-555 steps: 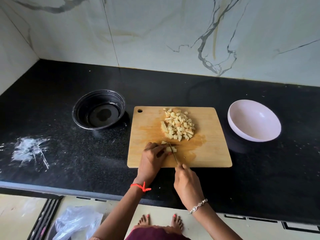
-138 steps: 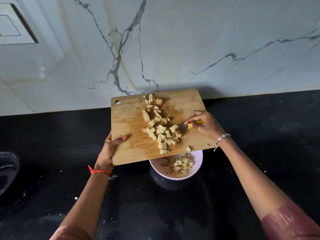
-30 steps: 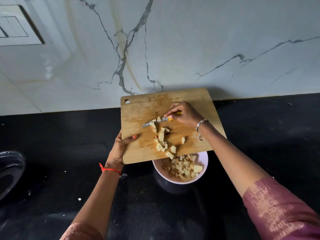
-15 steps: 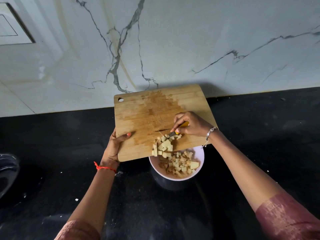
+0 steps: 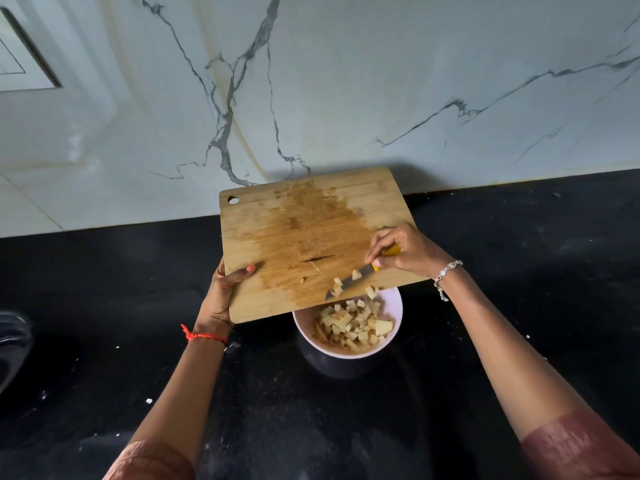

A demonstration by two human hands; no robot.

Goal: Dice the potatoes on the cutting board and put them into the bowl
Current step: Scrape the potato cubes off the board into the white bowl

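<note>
The wooden cutting board is tilted over the pale pink bowl, lifted off the counter. My left hand grips its left edge, thumb on top. My right hand holds a yellow-handled knife with the blade lying across the board's lower edge. A few potato cubes cling near the blade at the edge. Diced potato fills the bowl below. One tiny scrap sits on the wet board.
The black stone counter runs under everything, with white crumbs scattered on it. A dark round bowl shows at the far left edge. The marble wall stands right behind the board.
The knife swept down the board from its middle to the lower edge, pushing most of the cubes off into the bowl. Only a few pieces stay on the board.
</note>
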